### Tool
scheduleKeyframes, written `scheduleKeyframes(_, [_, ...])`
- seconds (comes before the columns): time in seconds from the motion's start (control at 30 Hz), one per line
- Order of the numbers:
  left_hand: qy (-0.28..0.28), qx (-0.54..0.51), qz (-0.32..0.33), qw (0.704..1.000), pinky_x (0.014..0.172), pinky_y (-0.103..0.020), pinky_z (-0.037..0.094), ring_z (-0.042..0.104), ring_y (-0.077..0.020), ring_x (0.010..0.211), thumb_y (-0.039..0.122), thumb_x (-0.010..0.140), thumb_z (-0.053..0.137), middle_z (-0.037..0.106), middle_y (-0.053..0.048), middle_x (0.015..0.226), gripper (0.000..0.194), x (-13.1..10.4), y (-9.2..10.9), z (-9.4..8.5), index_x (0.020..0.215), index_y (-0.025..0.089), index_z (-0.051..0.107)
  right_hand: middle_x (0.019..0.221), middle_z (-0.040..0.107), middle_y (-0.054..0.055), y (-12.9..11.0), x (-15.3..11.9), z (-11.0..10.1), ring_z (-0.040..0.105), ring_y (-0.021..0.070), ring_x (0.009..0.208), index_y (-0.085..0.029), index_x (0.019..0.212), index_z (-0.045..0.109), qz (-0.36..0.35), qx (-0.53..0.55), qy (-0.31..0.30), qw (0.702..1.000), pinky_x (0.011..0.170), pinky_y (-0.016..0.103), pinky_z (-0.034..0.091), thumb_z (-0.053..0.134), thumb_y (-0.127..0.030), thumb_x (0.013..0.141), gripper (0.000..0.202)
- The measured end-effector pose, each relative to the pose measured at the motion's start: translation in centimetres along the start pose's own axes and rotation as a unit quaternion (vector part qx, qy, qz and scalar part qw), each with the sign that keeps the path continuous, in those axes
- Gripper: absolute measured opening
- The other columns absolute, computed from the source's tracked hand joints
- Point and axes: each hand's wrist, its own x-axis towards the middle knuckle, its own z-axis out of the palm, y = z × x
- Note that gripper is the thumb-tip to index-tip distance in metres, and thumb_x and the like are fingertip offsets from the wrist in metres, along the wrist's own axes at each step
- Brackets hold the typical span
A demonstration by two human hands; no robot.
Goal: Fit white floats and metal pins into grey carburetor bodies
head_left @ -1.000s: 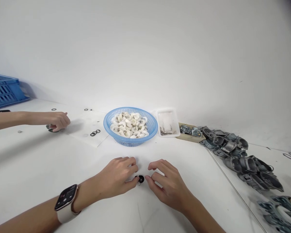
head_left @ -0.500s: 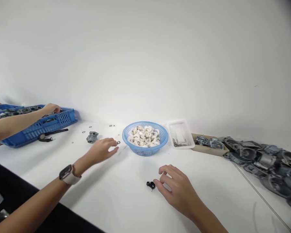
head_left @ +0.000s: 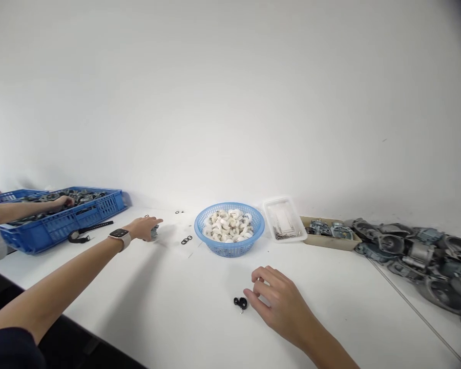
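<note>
Our left hand (head_left: 144,227) is stretched far out to the left over the white table (head_left: 200,328), its fingers curled down over a small grey metal part (head_left: 154,233) that peeks out just beyond the fingertips; we cannot tell whether the hand grips it or only touches it. A smartwatch (head_left: 120,238) with a pale strap sits on that wrist. Just to the right of this hand lie two black rubber rings (head_left: 186,240) on the table, and farther back two more tiny rings (head_left: 179,211) near the wall.

Our right hand (head_left: 278,302) rests low on the table, close to us, with the fingers loosely bent and holding nothing. Its fingertips lie just beside a small black part (head_left: 240,303), touching or nearly touching it; the view is too small to say which.

Beyond the right hand stands a round blue basket (head_left: 229,248) full of white curved plastic pieces (head_left: 228,225). To the right of the basket is a clear tray (head_left: 284,219) with thin metal pins, then a flat cardboard tray (head_left: 326,240) with grey metal parts, then a heap of grey metal housings (head_left: 415,253) running to the edge of the picture.

Far to the left of our left hand, another person's hand (head_left: 62,201) reaches into a blue crate (head_left: 61,221) of dark metal parts. A black strap-like tool (head_left: 87,231) lies on the table in front of the crate.
</note>
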Motion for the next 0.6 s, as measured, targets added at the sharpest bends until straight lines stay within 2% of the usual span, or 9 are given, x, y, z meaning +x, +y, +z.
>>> scheduleKeyframes(0.2, [-0.019,-0.035,-0.001,0.999,0.097,-0.049,0.056,0.064,-0.0268,0.114,0.035,0.100,0.066,0.061,-0.011,0.130,0.039,1.0,0.3,-0.1,0.134,0.017,0.058,0.084,0.064,0.002,0.3,-0.1,0.1,0.055,0.0152,0.066,-0.020,0.072,0.057,-0.003,-0.003,-0.008,1.000,0.070,0.033,0.047,0.059,-0.017,0.098,0.026])
scheduleKeyframes(0.33, [-0.005,-0.105,-0.032,0.994,0.095,-0.047,0.057,0.065,-0.0257,0.110,0.035,0.100,0.066,0.062,-0.011,0.128,0.037,0.6,0.2,-0.8,0.132,0.016,0.059,0.084,0.064,0.002,0.0,-0.1,0.2,0.053,0.0150,0.066,-0.019,0.072,0.058,-0.006,0.003,-0.006,1.000,0.072,0.034,0.048,0.059,-0.017,0.098,0.026])
scheduleKeyframes(0.47, [0.030,-0.226,-0.075,0.971,0.086,-0.042,0.058,0.067,-0.0225,0.097,0.043,0.100,0.064,0.066,-0.010,0.116,0.042,-0.8,-0.7,-3.4,0.130,0.015,0.057,0.084,0.065,0.002,-0.2,-0.1,0.3,0.053,0.0146,0.066,-0.019,0.072,0.058,-0.005,0.008,-0.004,1.000,0.072,0.034,0.048,0.059,-0.017,0.097,0.026])
scheduleKeyframes(0.53, [0.047,-0.305,-0.080,0.948,0.081,-0.040,0.058,0.068,-0.0237,0.091,0.053,0.092,0.069,0.069,-0.011,0.106,0.059,-1.9,-0.9,-5.3,0.133,0.014,0.050,0.084,0.065,0.002,-0.2,-0.1,0.3,0.053,0.0148,0.066,-0.019,0.071,0.058,-0.006,0.008,-0.003,1.000,0.070,0.034,0.049,0.060,-0.017,0.096,0.026])
scheduleKeyframes(0.6, [0.067,-0.387,-0.061,0.917,0.081,-0.038,0.057,0.068,-0.0270,0.097,0.063,0.082,0.074,0.072,-0.012,0.104,0.078,-3.0,-0.4,-7.4,0.134,0.016,0.042,0.085,0.066,0.003,-0.3,0.0,0.2,0.055,0.0157,0.067,-0.019,0.072,0.058,-0.008,0.005,-0.001,1.000,0.066,0.034,0.049,0.060,-0.016,0.096,0.025])
